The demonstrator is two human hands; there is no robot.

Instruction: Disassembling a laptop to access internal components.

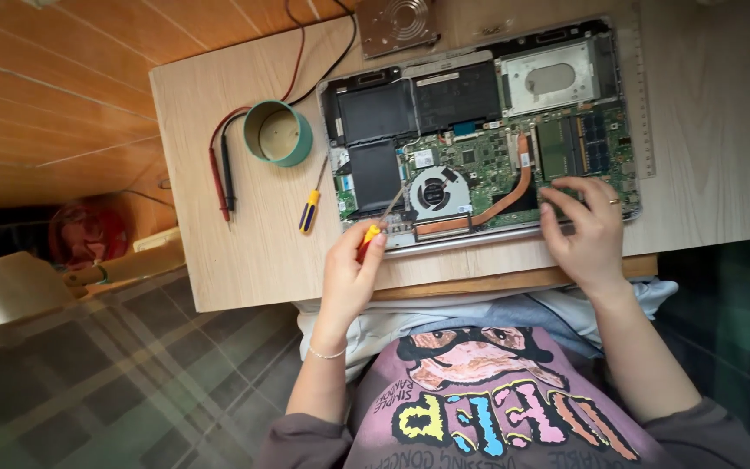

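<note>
Laptop [479, 130], opened up with its back cover off, lies at the upper centre of the frame on the wooden worktop [219, 252]; I see its circuit board, the round fan [438, 191], a copper heat pipe and dark battery cells all bare. I judge it stiff as a whole but fragile inside: the board and thin cables would not forgive pressure, so I would hold it only by the metal rim at its edges. My left hand [351, 269] is closed around a small screwdriver [378, 222] with a yellow and red handle, its thin shaft pointing at the board just beside the fan. That tool looks light and a little slippery, best pinched at the handle. My right hand [585, 230] rests with fingers curled on the lower right corner of the laptop, touching it and holding nothing that I can see. Left of the laptop lie a second screwdriver [310, 208], a roll of green tape [278, 132] and two meter probes [223, 169].
</note>
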